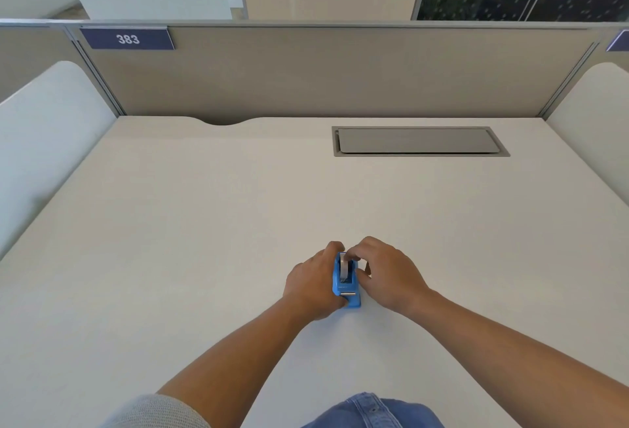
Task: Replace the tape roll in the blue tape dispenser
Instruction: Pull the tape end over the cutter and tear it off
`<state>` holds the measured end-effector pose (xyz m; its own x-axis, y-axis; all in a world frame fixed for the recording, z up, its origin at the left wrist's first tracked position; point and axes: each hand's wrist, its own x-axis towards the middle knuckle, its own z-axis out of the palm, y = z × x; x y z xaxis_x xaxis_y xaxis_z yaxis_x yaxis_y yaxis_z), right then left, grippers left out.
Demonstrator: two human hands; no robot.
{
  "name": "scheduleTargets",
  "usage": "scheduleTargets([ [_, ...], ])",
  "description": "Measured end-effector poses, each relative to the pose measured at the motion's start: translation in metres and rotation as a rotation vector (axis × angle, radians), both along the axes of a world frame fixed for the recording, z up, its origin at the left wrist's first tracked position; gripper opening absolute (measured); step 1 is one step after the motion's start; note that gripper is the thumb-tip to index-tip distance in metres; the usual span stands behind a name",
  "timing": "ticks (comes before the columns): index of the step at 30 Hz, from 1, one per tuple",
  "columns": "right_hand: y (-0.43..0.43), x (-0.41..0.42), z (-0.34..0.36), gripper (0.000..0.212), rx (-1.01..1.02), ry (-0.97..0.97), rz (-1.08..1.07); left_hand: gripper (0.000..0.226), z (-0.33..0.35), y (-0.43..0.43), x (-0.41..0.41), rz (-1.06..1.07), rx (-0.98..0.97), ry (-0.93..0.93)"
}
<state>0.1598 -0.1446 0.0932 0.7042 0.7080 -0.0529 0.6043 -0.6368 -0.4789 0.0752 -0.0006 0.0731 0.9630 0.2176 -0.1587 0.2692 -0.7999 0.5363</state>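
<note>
My right hand (391, 274) has its fingertips (354, 255) pinched together on the top of the tape roll (344, 269), which sits in the cradle of the blue tape dispenser (346, 286). My left hand (311, 286) wraps the dispenser's left side, fingers closed against it, one fingertip curling over the far end and the thumb at the near end. I count two hands, one dispenser and one roll.

The dispenser is small and bright blue, standing upright on the white desk (204, 223), its cutter end toward me. The roll looks pale grey and narrow, seen edge-on; I cannot tell whether it is fully seated.

The dispenser stands near the desk's front middle, well apart from the one grey cable hatch (418, 141) at the far right. Beyond that, a beige partition (340, 70) carries one purple plate (127, 39) marked 383.
</note>
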Motion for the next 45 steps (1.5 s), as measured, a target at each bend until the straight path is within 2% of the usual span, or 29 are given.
scheduleTargets([
  [5, 0.000, 0.000, -0.001, 0.035, -0.043, 0.002, -0.001, 0.075, 0.000, 0.000, 0.001, -0.003, 0.015, 0.003],
  [9, -0.001, -0.002, -0.005, 0.047, -0.105, -0.019, 0.017, 0.089, -0.001, 0.000, 0.001, 0.001, -0.004, 0.008],
  [12, -0.002, -0.002, -0.008, 0.053, -0.128, -0.006, 0.025, 0.081, 0.000, 0.001, 0.001, -0.005, -0.001, 0.007],
  [18, -0.003, 0.000, -0.007, 0.045, -0.088, -0.054, -0.013, 0.076, -0.003, 0.002, 0.002, -0.006, 0.020, 0.021],
  [25, 0.003, -0.005, 0.002, 0.018, 0.037, -0.120, -0.004, 0.071, -0.003, 0.002, 0.002, -0.007, 0.023, 0.012],
  [34, 0.010, -0.005, 0.005, 0.017, -0.015, -0.167, 0.013, 0.068, -0.003, 0.002, 0.001, -0.006, 0.033, 0.004],
  [40, 0.016, -0.003, 0.006, 0.017, -0.021, -0.121, -0.015, 0.070, -0.002, 0.001, 0.002, -0.010, 0.039, 0.008],
  [45, 0.016, -0.004, 0.006, 0.018, -0.026, -0.060, -0.056, 0.080, -0.001, 0.001, 0.002, -0.007, 0.043, 0.024],
])
